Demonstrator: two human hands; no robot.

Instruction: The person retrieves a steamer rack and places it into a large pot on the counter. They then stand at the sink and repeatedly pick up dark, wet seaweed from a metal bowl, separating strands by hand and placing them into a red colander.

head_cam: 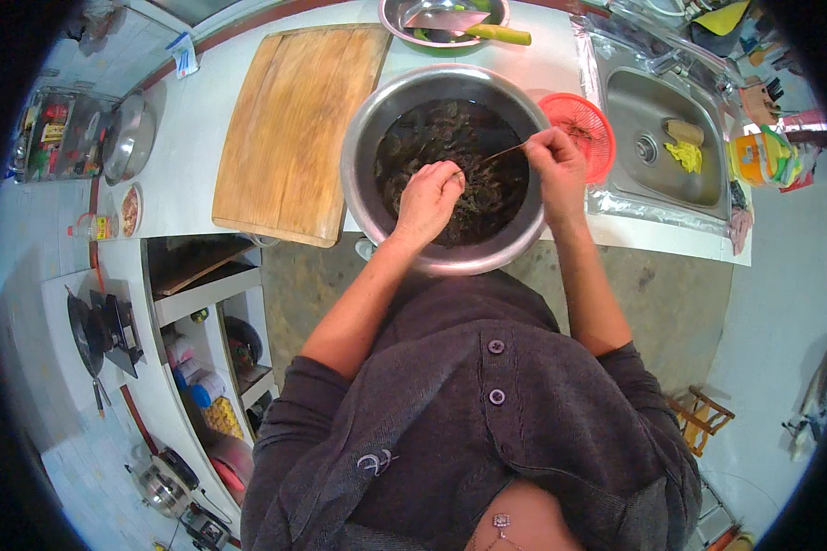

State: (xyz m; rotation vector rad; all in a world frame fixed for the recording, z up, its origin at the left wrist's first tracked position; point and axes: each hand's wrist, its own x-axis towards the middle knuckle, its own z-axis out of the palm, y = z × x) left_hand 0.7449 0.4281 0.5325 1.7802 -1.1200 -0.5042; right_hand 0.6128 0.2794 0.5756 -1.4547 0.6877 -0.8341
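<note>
A large metal basin (358,165) stands at the counter's front edge, holding dark liquid and a mass of dark, leafy plant matter (479,200). Over its middle, my left hand (433,196) pinches a bit of the plant matter between thumb and fingers. My right hand (558,162) is above the basin's right rim, its fingertips closed on the end of a thin brown stem (503,152). The stem stretches slantwise down towards my left hand. Just behind my right hand, a red plastic colander (603,138) holds some thin brown stems.
A wooden cutting board (296,131) lies left of the basin. Behind it, a cleaver with a green handle (499,33) rests across a bowl (441,47) with green pieces. To the right is a steel sink (661,103) with a yellow cloth (686,157). A plate of food (130,210) stands far left.
</note>
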